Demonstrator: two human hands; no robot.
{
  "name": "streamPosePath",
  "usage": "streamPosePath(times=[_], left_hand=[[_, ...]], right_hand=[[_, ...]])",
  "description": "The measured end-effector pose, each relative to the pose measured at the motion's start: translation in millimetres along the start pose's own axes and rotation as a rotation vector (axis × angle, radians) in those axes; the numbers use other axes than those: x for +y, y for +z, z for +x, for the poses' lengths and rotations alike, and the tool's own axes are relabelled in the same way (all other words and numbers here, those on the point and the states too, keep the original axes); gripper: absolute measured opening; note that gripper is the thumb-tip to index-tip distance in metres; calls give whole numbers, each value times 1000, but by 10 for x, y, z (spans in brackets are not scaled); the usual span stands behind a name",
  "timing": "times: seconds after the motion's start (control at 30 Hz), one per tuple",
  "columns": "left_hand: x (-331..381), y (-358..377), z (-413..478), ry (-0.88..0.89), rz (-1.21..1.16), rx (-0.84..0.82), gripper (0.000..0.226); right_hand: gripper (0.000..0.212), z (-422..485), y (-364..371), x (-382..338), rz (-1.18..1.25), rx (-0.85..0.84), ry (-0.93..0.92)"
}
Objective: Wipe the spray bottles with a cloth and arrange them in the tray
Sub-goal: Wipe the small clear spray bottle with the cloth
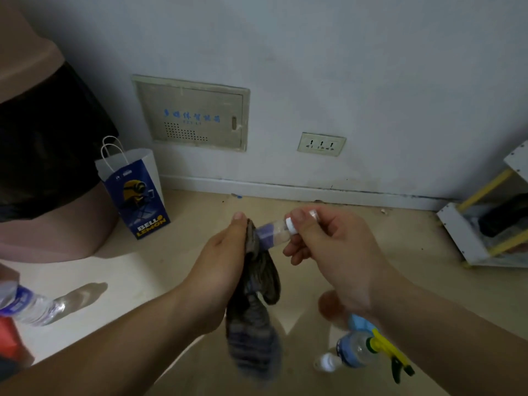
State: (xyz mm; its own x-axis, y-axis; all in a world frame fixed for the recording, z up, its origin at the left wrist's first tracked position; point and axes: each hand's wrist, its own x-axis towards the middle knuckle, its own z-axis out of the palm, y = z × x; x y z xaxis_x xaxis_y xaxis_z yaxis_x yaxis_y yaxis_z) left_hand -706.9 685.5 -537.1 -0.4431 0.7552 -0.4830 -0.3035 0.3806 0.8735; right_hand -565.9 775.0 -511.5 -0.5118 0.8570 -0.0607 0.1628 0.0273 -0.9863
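A small clear spray bottle (273, 233) with a purple label and white collar is held level above the floor. My right hand (328, 247) pinches its cap end. My left hand (225, 252) grips a dark grey cloth (257, 304) wrapped round the bottle's base; the rest of the cloth hangs down. On the floor under my right forearm lies a bottle with a blue label and a yellow trigger sprayer (368, 345). A small white bottle (327, 362) lies next to it. No tray can be seen.
A blue and white paper bag (137, 192) stands by the wall at the left, beside a pink bin with a black liner (43, 155). A clear water bottle (25, 304) lies at the far left. A white and yellow shelf (485, 224) stands at the right.
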Motion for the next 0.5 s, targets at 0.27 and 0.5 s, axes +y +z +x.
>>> streamPosePath(times=[0.27,0.5], left_hand=[[50,-35,55,-186,-1,-4,37],[-168,9,-167,902,1084,94,36]], right_hand=[[12,64,-110,-116,-262,-161,-129],[45,-28,80,-13,96,-92,285]])
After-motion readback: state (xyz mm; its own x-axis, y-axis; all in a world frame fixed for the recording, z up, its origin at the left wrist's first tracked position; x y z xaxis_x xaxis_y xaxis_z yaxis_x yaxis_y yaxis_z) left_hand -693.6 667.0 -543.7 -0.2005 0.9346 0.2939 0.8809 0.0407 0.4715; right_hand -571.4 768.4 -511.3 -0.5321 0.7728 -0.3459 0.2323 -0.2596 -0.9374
